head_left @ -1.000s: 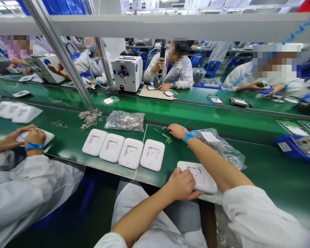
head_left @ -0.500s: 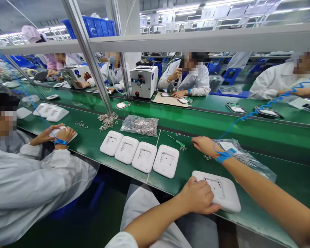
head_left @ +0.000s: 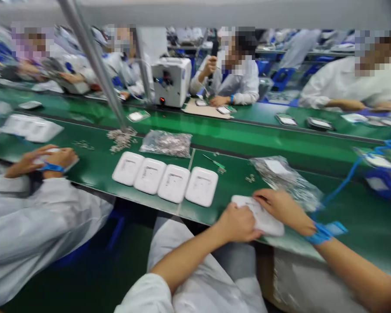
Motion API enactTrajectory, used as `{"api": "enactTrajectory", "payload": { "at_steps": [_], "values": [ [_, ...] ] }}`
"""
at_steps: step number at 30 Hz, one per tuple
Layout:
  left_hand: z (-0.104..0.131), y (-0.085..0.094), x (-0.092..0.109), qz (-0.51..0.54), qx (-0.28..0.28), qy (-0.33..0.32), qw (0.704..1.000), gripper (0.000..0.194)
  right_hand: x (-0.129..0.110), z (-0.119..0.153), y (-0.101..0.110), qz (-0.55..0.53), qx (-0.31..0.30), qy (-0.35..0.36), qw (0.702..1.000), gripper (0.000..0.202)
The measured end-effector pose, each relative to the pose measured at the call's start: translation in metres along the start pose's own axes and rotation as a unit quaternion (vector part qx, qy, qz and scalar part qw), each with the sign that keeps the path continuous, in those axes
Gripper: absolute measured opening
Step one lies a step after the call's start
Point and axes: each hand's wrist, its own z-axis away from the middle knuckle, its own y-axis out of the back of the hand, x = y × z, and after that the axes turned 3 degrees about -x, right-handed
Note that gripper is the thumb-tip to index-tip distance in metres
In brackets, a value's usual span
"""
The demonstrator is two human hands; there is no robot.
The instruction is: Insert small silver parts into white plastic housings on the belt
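Observation:
A white plastic housing (head_left: 270, 222) lies at the front edge of the green bench. My left hand (head_left: 238, 222) is closed around its left side, thumb along the near edge. Over its far side is my right hand (head_left: 282, 208), a blue wrist strap behind it, thumb and fingers pinched together against the upper face. Whatever sits in that pinch is hidden and blurred. Left of my hands stand more white housings (head_left: 202, 187) in a row, recessed faces up. Small metal parts (head_left: 250, 178) and a clear bag of parts (head_left: 288, 180) lie beyond my right hand.
A green-handled tool (head_left: 215, 161) lies behind the row, near another bag of parts (head_left: 166, 143) and a loose pile (head_left: 120, 139). A co-worker's hands (head_left: 45, 160) hold a white housing at left. A metal post (head_left: 94, 65) rises from the bench; a blue coiled cord (head_left: 345, 178) trails right.
My right hand has come back from the small metal parts to the housing and now touches its top. My left hand stays on the housing. The whole view has shifted downward.

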Motion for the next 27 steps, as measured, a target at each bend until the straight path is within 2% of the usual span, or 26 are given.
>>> {"api": "enactTrajectory", "payload": {
  "at_steps": [2, 4, 8, 12, 15, 18, 23, 27],
  "values": [
    [-0.001, 0.005, 0.001, 0.022, -0.016, 0.021, 0.999, 0.047, -0.009, 0.006, 0.001, 0.005, -0.006, 0.011, 1.0, 0.024],
    [-0.002, 0.008, -0.001, 0.05, -0.025, 0.032, 0.998, 0.046, -0.014, 0.006, -0.001, 0.025, 0.011, -0.007, 1.0, 0.021],
    [-0.002, 0.009, -0.002, 0.09, -0.058, 0.047, 0.993, 0.05, -0.017, 0.007, -0.001, 0.045, -0.003, -0.023, 0.999, 0.02],
    [-0.002, 0.012, -0.001, 0.094, -0.078, 0.043, 0.992, 0.055, -0.02, 0.011, 0.004, 0.062, -0.012, -0.004, 0.998, 0.018],
    [-0.002, 0.012, -0.001, 0.092, -0.082, 0.043, 0.991, 0.055, -0.022, 0.014, 0.005, 0.084, -0.032, -0.024, 0.996, 0.018],
    [-0.001, 0.01, -0.001, 0.094, -0.061, 0.034, 0.993, 0.052, -0.023, 0.015, 0.004, 0.116, -0.032, -0.051, 0.991, 0.018],
    [0.0, 0.003, -0.004, 0.098, 0.008, 0.01, 0.995, 0.044, -0.024, 0.013, 0.003, 0.156, -0.032, -0.07, 0.985, 0.011],
    [-0.002, -0.004, -0.008, 0.07, 0.051, -0.034, 0.996, 0.049, -0.022, 0.014, -0.002, 0.162, -0.016, -0.068, 0.984, 0.009]
  ]
}}
